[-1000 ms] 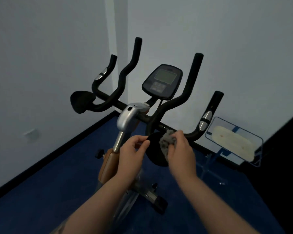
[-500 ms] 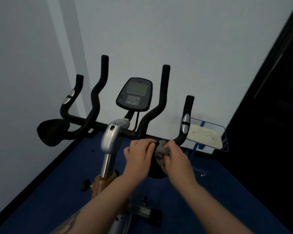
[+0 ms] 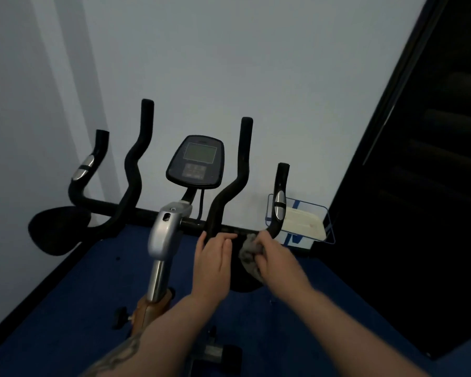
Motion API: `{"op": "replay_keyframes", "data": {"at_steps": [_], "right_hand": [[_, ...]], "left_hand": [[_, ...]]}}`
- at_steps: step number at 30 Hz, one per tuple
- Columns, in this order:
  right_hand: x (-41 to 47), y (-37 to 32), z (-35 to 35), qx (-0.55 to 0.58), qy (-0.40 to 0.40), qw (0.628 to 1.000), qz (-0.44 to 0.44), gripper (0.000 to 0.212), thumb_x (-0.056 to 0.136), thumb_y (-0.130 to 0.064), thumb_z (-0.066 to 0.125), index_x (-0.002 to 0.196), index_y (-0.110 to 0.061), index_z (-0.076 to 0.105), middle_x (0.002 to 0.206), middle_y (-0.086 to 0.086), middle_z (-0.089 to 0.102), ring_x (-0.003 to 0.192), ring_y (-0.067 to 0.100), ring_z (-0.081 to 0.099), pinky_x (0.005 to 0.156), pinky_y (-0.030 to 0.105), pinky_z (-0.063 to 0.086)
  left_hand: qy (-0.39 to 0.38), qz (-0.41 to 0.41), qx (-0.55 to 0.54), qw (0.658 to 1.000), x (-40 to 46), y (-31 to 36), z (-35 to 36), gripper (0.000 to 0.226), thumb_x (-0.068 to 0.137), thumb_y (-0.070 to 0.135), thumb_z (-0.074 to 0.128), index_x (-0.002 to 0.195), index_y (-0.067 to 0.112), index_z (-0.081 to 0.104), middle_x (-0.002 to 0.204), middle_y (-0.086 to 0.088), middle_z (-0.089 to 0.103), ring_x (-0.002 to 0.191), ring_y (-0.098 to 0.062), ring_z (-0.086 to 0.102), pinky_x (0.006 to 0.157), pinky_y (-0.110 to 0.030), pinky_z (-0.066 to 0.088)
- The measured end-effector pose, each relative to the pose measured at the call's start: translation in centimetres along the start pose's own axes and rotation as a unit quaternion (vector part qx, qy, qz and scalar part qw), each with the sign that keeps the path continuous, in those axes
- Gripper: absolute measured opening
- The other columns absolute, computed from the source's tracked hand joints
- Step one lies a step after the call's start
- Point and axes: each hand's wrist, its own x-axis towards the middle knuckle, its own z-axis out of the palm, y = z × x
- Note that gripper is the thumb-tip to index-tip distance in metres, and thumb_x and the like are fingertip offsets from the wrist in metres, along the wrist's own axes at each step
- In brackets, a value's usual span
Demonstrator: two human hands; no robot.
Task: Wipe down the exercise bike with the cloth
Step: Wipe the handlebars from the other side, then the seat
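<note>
1. Both hands are working at the right elbow pad (image 3: 245, 278) of the exercise bike (image 3: 169, 235), and the right hand (image 3: 276, 257) is bunching the grey cloth (image 3: 249, 251) in curled fingers, pressing it onto the pad's upper surface just below the handlebar crossbar (image 3: 229, 228).
2. Fingers of the left hand (image 3: 212, 257) are lying fairly straight over the near-left edge of that same pad, resting on it and steadying it rather than gripping (nothing is held in that hand).
3. Compared with a second ago, the left hand is flattening: its fingers were pinched together in the air just left of the pad, and now they are spread on it, close beside the cloth.
4. Meanwhile the cloth is staying on the pad with the right hand around it, so the wiping is carrying on at one spot (the whole view has swung, which is the head turning, not the bike moving).
5. Judging from this, the pad is being braced for firmer rubbing, and the task is looking early: the console (image 3: 196, 161) above the pad, the left elbow pad (image 3: 57, 229) far to its left and the upright grips are yet to be reached.
6. Behind the pad to the right, a blue wire basket (image 3: 325, 213) is sitting against the wall.
</note>
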Motion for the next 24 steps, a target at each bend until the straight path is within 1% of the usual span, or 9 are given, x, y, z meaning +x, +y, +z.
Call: {"op": "replay_keyframes", "data": {"at_steps": [2,4,7,9,12,16,18,20,24], "right_hand": [[1.6,-0.1,-1.6,0.01,-0.04,0.999,0.027,0.012,0.096,-0.012,0.045,0.095,-0.022,0.039,0.085,0.004,0.06,0.077,0.021,0.059,0.067,0.04,0.05],[1.2,-0.9,-0.4,0.043,0.035,0.997,0.047,0.014,0.095,-0.01,0.046,0.093,-0.022,0.04,0.085,0.001,0.059,0.078,0.02,0.059,0.065,0.039,0.05],[-2.3,-1.6,4.6,0.06,0.206,0.976,0.049,0.017,0.091,-0.008,0.054,0.091,-0.024,0.049,0.123,-0.009,0.053,0.109,0.011,0.05,0.068,0.023,0.046],[-3.9,-1.3,6.3,-0.007,0.238,0.971,0.025,0.015,0.089,-0.009,0.06,0.095,-0.021,0.054,0.143,-0.011,0.038,0.126,0.01,0.037,0.073,0.023,0.048],[-2.2,-0.1,3.6,-0.101,0.147,0.983,-0.04,0.022,0.088,-0.012,0.061,0.108,-0.02,0.056,0.141,-0.005,0.038,0.123,0.015,0.039,0.077,0.033,0.053],[0.2,0.3,-0.1,-0.05,0.028,0.996,-0.071,0.019,0.091,-0.009,0.054,0.103,-0.023,0.052,0.116,-0.01,0.047,0.099,0.015,0.053,0.075,0.031,0.048],[-1.0,0.0,1.8,0.048,0.119,0.991,-0.036,0.021,0.09,-0.003,0.052,0.099,-0.022,0.054,0.112,-0.012,0.05,0.1,0.011,0.054,0.077,0.026,0.046],[-3.1,-0.6,5.2,0.125,0.238,0.963,0.006,0.023,0.091,-0.002,0.053,0.105,-0.019,0.059,0.131,-0.012,0.048,0.118,0.005,0.047,0.091,0.022,0.046],[-4.2,-1.3,7.5,0.036,0.298,0.954,0.004,0.019,0.084,-0.001,0.066,0.1,-0.013,0.064,0.146,0.0,0.043,0.135,0.019,0.036,0.088,0.027,0.047]], "left_hand": [[-0.028,-0.007,-0.014,0.999,0.1,-0.3,-0.2,0.039,0.099,0.042,0.02,0.106,0.033,0.057,0.098,0.015,0.064,0.112,0.018,0.044,0.117,-0.017,0.003],[-0.061,-0.006,-0.032,0.998,0.0,-0.8,-0.5,0.042,0.098,0.045,0.019,0.11,0.032,0.057,0.103,0.013,0.065,0.116,0.01,0.047,0.119,-0.022,0.002],[-0.09,0.0,-0.055,0.994,0.1,-1.1,-0.8,0.046,0.097,0.046,0.018,0.113,0.028,0.057,0.104,0.013,0.064,0.117,0.006,0.049,0.12,-0.026,0.001],[-0.097,-0.008,-0.061,0.993,0.1,-0.9,-0.8,0.047,0.097,0.047,0.017,0.112,0.028,0.057,0.104,0.013,0.064,0.118,0.004,0.048,0.12,-0.028,0.001],[-0.112,-0.012,-0.052,0.992,0.2,-0.8,-1.2,0.046,0.096,0.049,0.018,0.113,0.03,0.056,0.107,0.015,0.062,0.121,0.009,0.042,0.119,-0.026,-0.001],[-0.142,-0.014,-0.035,0.989,0.3,-0.8,-1.6,0.038,0.1,0.041,0.02,0.115,0.033,0.053,0.111,0.016,0.061,0.123,0.013,0.037,0.119,-0.024,-0.003],[-0.135,-0.022,-0.033,0.99,0.2,-0.8,-1.4,0.038,0.1,0.041,0.02,0.116,0.032,0.054,0.112,0.016,0.061,0.124,0.014,0.036,0.119,-0.025,-0.003],[-0.131,-0.025,-0.036,0.99,0.1,-0.8,-1.3,0.039,0.099,0.04,0.02,0.115,0.031,0.054,0.11,0.015,0.061,0.123,0.015,0.036,0.119,-0.024,-0.003],[-0.127,-0.022,-0.036,0.991,0.2,-0.7,-1.3,0.037,0.1,0.038,0.021,0.114,0.032,0.054,0.105,0.014,0.061,0.121,0.011,0.041,0.119,-0.025,-0.001]]}}
